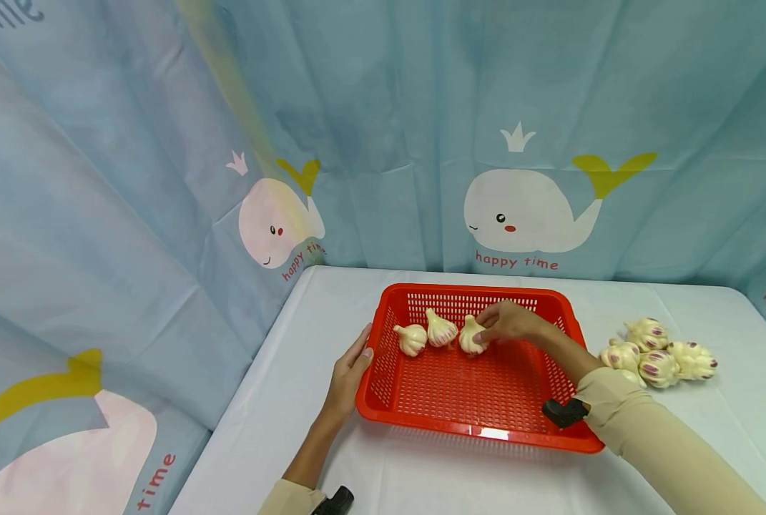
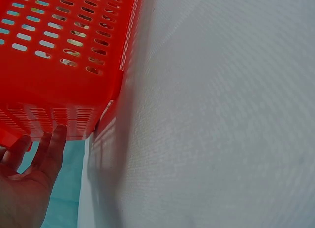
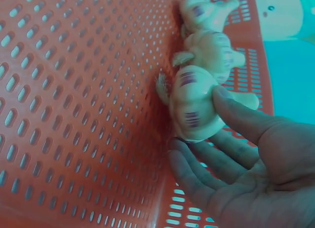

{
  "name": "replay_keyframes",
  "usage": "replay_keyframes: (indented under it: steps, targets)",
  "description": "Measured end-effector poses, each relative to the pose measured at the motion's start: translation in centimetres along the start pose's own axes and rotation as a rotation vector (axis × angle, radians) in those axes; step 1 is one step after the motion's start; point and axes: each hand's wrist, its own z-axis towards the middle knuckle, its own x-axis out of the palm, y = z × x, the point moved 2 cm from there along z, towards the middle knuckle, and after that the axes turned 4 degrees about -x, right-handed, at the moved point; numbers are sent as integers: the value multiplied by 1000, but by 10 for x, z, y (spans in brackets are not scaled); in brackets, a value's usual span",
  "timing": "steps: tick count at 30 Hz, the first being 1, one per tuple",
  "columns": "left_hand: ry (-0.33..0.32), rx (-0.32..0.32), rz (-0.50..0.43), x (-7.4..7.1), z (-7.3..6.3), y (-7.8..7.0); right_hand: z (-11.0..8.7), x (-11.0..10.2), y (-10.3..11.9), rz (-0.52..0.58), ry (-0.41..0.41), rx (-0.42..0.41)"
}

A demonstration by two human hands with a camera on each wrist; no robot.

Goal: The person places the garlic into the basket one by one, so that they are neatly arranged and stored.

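Note:
A garlic bulb [image 1: 471, 336] stands in the red plastic basket [image 1: 473, 422], and my right hand [image 1: 510, 320] pinches it between thumb and fingers. In the right wrist view, the thumb lies across the held bulb [image 3: 194, 102], with the fingers curled beneath. Two more garlic bulbs, one middle [image 1: 442, 329] and one left [image 1: 411, 340], line up beside it along the basket's far side. My left hand [image 1: 342, 379] is at the basket's left side. Its fingers reach out nearly straight against the outer wall in the left wrist view.
On the white table [image 1: 260, 400], right of the basket, a pile of several garlic bulbs [image 1: 659, 366] lies close to my right forearm. A blue curtain with printed whales [image 1: 524, 211] hangs behind the table and along its left side.

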Motion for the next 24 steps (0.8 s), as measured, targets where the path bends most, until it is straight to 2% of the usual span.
replay_keyframes:
  steps: [12, 24]
  targets:
    - [-7, 3, 6, 0, 0, 1, 0, 0, 0, -9, -11, -29]
    - [-7, 1, -4, 1, 0, -1, -10, -8, 8, -1, -37, 21]
